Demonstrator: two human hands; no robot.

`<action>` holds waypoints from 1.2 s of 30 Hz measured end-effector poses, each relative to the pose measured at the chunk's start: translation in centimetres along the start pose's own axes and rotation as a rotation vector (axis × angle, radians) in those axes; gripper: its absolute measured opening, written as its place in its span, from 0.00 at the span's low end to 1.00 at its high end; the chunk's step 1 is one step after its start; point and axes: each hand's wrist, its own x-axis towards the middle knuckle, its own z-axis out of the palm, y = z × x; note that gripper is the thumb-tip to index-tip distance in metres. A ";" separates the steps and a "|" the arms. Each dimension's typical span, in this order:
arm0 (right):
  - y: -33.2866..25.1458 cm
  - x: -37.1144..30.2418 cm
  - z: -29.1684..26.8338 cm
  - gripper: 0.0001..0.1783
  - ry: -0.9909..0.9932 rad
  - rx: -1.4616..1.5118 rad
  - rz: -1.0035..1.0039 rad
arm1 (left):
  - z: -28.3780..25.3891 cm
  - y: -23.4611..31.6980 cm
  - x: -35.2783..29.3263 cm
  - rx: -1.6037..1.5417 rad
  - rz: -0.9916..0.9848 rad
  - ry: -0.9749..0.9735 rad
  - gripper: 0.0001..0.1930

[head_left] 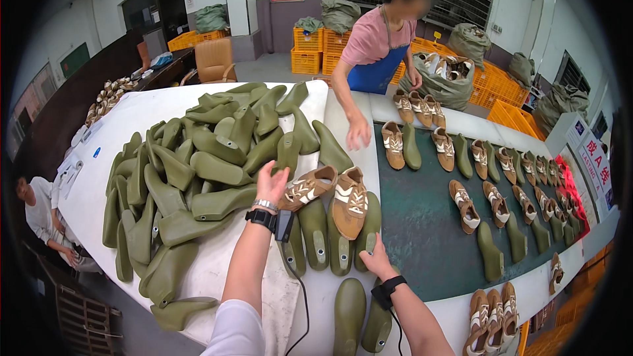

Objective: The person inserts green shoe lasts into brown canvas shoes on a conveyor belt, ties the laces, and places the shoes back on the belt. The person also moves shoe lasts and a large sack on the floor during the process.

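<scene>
Just left of a brown sneaker with white stripes (308, 188), my left hand (271, 183) has its fingers apart, close to the lower end of an upright green shoe last (288, 151). My right hand (377, 259) grips the near end of another green shoe last (371, 214). Between my hands, a second brown sneaker (350, 204) rests on top of several lasts lying side by side, partly hiding them. Nearer to me lie two more lasts, one (349, 313) in full view and one (378, 326) partly behind my right wrist.
A large heap of green lasts (198, 171) covers the white table (316, 102) on the left. On the right, a dark green belt (422, 224) carries rows of sneakers and lasts. Across the table stands a co-worker (379, 53), one hand reaching over it. Orange crates (306, 49) stand behind.
</scene>
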 end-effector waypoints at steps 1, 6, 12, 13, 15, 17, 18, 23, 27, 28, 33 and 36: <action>0.2 0.2 0.1 0.51 -0.001 -0.002 0.006 | -0.2 0.9 -0.8 -0.038 0.014 0.037 0.35; 0.5 1.1 0.5 0.50 -0.019 0.077 -0.081 | -3.2 4.2 -9.3 0.504 0.039 -0.174 0.22; -1.4 0.4 -0.3 0.51 -0.059 -0.113 0.022 | -9.5 -0.5 -15.5 1.645 0.232 -0.205 0.37; -1.7 0.1 -0.5 0.52 -0.094 -0.123 0.034 | -10.1 -2.2 -15.3 1.735 0.270 -0.199 0.38; -2.1 -0.9 -1.1 0.53 -0.151 -0.138 0.069 | -11.5 -4.6 -15.1 1.817 0.356 -0.168 0.40; -1.9 -2.7 -2.1 0.49 -0.176 -0.142 -0.035 | -12.1 -6.2 -14.9 1.821 0.391 -0.120 0.42; -1.7 -3.9 -2.8 0.47 -0.185 -0.177 -0.059 | -12.1 -6.2 -14.9 1.778 0.433 -0.134 0.41; 0.6 -13.2 -7.2 0.41 -0.141 -0.350 -0.261 | -11.3 -6.0 -18.3 1.988 0.717 -0.168 0.38; 1.4 -21.4 -4.9 0.45 -0.179 -0.314 -0.067 | -11.9 -10.4 -25.9 1.814 0.762 -0.699 0.36; 1.6 -22.5 -4.2 0.44 -0.128 -0.243 -0.097 | -12.6 -12.4 -28.9 1.916 0.560 -0.731 0.36; 2.5 -23.7 -2.0 0.38 0.107 -0.092 -0.115 | -12.7 -16.0 -34.5 1.611 -0.232 -0.599 0.43; 3.4 -23.8 -2.4 0.38 0.087 -0.111 -0.137 | -11.6 -15.7 -34.7 1.782 -0.393 -0.828 0.57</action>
